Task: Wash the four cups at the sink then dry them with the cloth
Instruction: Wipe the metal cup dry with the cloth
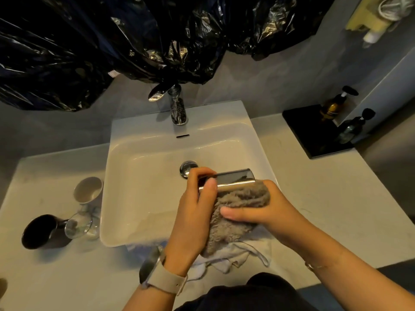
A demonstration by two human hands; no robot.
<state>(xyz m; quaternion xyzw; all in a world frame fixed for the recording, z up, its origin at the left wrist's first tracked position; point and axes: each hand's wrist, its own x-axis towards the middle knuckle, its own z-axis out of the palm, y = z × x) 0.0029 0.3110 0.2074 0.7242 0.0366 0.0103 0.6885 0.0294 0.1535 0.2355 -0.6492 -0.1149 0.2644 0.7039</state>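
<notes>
A steel cup [233, 178] is held on its side over the sink [143, 176], pinched at its rim by the left hand [195, 212]. A grey cloth [238, 212] is gripped by the right hand [267, 212] and pressed against the cup's underside. Three other cups (white [88, 189], glass [79, 224], black [41, 232]) are grouped on the surface [325, 209] left of the sink.
</notes>
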